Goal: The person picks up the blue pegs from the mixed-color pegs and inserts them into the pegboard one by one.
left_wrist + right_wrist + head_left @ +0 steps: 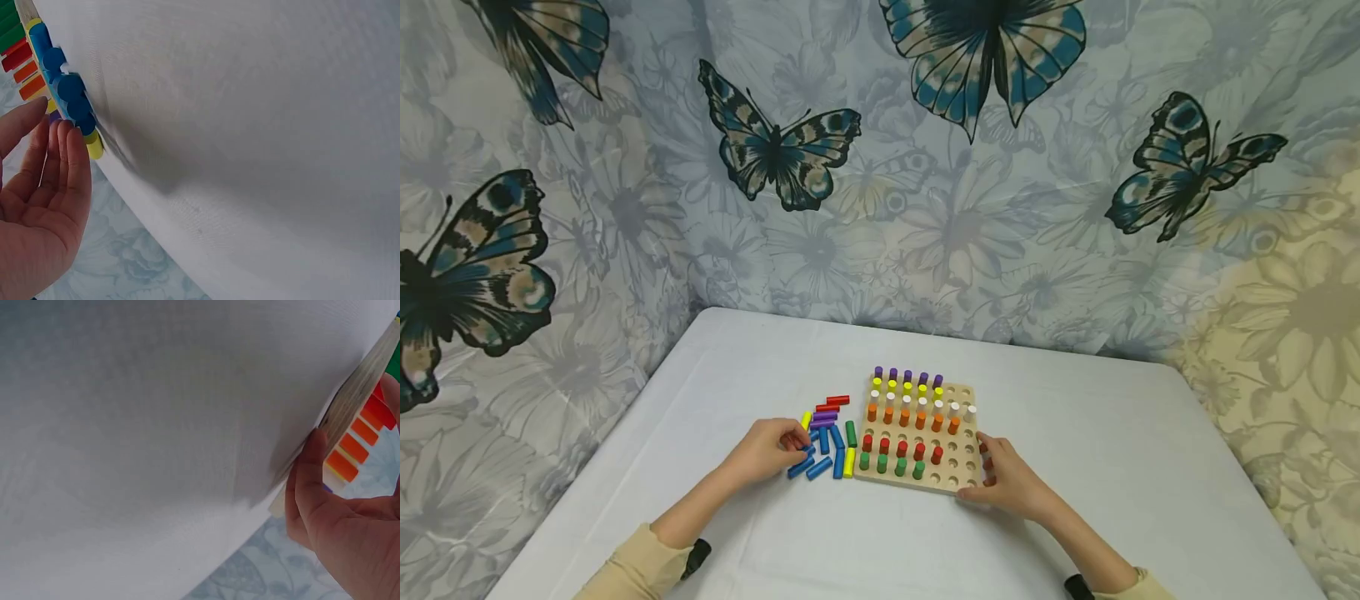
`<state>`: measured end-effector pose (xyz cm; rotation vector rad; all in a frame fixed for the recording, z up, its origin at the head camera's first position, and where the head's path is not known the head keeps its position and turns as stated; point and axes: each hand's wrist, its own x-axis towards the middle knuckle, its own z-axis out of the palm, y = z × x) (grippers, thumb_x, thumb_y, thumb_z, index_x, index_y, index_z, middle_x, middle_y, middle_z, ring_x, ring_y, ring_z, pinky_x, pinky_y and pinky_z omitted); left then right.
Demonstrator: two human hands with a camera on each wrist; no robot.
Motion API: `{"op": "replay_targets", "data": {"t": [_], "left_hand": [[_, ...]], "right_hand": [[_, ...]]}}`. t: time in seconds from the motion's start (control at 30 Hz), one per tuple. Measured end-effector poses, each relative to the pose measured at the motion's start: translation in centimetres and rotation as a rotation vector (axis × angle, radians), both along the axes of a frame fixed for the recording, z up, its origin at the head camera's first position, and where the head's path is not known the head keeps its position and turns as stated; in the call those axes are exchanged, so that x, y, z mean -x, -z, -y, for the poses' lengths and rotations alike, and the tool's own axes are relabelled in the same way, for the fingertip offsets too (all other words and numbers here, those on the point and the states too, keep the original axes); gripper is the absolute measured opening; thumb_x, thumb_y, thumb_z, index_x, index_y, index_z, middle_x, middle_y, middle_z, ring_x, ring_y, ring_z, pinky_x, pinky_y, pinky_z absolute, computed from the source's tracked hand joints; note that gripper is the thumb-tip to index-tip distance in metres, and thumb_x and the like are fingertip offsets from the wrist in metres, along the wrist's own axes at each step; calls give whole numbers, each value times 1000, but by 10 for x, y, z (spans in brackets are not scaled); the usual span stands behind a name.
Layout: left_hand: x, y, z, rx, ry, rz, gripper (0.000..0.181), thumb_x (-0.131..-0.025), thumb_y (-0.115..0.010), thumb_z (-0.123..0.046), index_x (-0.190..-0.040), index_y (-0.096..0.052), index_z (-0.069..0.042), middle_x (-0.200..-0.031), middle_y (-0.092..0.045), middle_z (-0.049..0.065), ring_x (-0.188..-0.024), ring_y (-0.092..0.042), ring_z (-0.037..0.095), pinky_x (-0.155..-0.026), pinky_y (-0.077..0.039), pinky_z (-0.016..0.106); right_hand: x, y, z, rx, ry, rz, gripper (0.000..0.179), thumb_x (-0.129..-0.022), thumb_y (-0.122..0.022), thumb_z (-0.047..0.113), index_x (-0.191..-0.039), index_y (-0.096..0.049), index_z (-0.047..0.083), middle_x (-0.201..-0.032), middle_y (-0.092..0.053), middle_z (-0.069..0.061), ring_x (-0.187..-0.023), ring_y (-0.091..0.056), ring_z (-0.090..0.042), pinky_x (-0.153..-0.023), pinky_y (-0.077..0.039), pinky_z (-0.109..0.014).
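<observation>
A wooden pegboard [943, 477] lies on the table with rows of purple, yellow, white, orange, red and green pegs standing in its holes. Loose blue pegs [820, 468] are heaped off its left side. Over that heap is my left hand [767, 452], fingertips right at the blue pegs [70, 87]. In the left wrist view the thumb stands apart from the fingers, and nothing shows between them. My right hand [1011, 479] holds the board's near right corner, thumb at the front edge and fingers [310, 459] along the side.
Among the loose pegs lie red pegs [838, 400], purple pegs [824, 417], a green peg [851, 433] and yellow pegs [849, 463]. A white cloth covers the table [760, 350]. Behind it hangs a backdrop [820, 250] printed with butterflies and flowers.
</observation>
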<state>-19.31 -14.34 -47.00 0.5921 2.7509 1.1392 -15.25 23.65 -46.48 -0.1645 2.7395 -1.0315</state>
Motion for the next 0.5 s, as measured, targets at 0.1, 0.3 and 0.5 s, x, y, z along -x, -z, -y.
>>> {"op": "replay_targets", "data": {"t": [0.1, 0.3, 0.5], "left_hand": [[0, 1, -1, 40, 17, -26, 11, -78, -72, -9, -85, -64, -11, -71, -54, -8, -65, -49, 9, -57, -44, 22], [-2, 0, -4, 122, 23, -56, 10, -79, -70, -8, -87, -64, -11, -70, -52, -9, -64, -47, 9, -58, -43, 22], [-2, -2, -7, 165, 7, -64, 11, -79, -70, -9, -87, -64, -11, -69, -51, -9, -64, -46, 10, -57, -41, 23]], "right_hand": [[0, 0, -1, 11, 8, -5, 99, -64, -84, 28, -137, -29, -9, -115, -44, -15, -85, -49, -16, -68, -48, -24], [-1, 1, -2, 15, 7, -10, 98, -64, -83, 27, -137, -29, -9, -116, -45, -14, -85, -48, -15, -67, -48, -23], [-1, 2, -3, 13, 13, -12, 99, -64, -84, 29, -138, -30, -7, -114, -45, -13, -83, -48, -15, -66, -46, -22]]}}
